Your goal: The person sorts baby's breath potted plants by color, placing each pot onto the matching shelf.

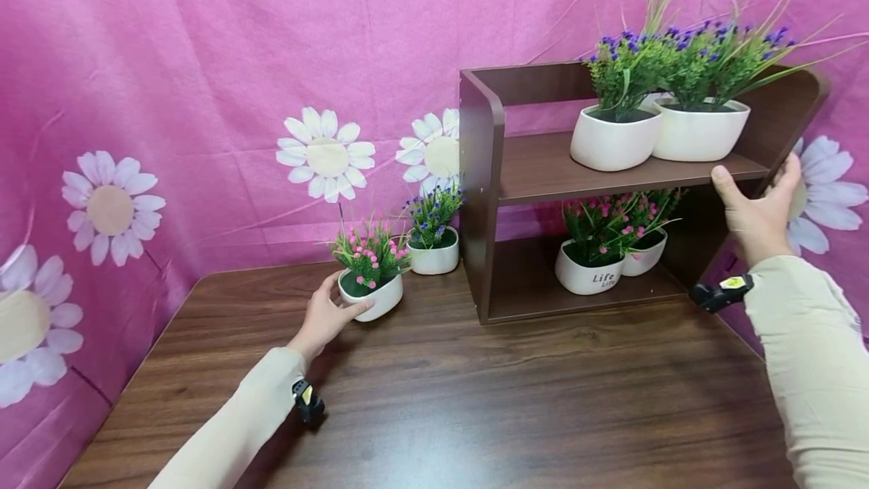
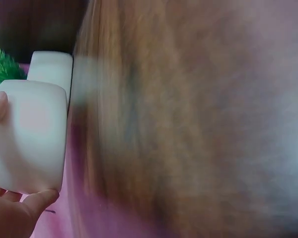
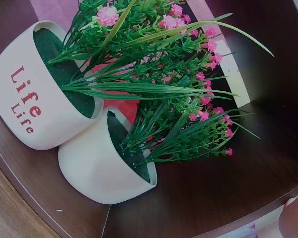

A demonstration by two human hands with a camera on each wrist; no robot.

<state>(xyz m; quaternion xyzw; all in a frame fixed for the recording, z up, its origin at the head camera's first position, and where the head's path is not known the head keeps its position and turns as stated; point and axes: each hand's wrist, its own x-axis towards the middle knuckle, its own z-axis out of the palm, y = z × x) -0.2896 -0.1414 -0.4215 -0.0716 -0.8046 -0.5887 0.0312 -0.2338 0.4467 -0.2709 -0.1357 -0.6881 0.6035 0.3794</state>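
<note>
My left hand grips a white pot with pink artificial flowers, thumb at its front and fingers at its left side. The left wrist view shows that pot's smooth white side between thumb and fingers. Just behind it, against the shelf, is a white pot of blue-purple flowers. My right hand holds the right side of a dark brown two-tier shelf, its thumb on the front near the middle board. Part of that hand shows at the corner of the right wrist view.
Two white pots with purple flowers and long grass stand on the shelf's upper tier. Below are two pink-flowered pots, one lettered "Life". A wooden table carries everything, with a pink daisy-print cloth hanging behind.
</note>
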